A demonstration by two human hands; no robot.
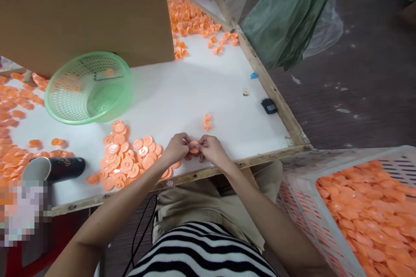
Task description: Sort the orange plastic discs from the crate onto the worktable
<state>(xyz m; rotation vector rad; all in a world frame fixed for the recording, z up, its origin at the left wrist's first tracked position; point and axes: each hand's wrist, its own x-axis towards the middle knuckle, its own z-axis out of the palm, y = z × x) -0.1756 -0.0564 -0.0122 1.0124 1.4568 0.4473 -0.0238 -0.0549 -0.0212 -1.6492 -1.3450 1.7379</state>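
My left hand (pixel 175 148) and my right hand (pixel 212 149) meet over the front edge of the white table (pixel 182 91), both pinched on one small orange plastic cap (pixel 194 147) held between their fingertips. A pile of the same orange caps (pixel 126 159) lies just left of my left hand. Two loose orange caps (pixel 207 122) sit on the table a little beyond my hands.
A green mesh basket (pixel 89 87) stands at the left, under a big cardboard box (pixel 84 8). A black-and-white cup (pixel 53 169) lies on its side. More caps heap at the far end (pixel 191 17) and left edge. A white crate (pixel 367 207) of caps is at my right.
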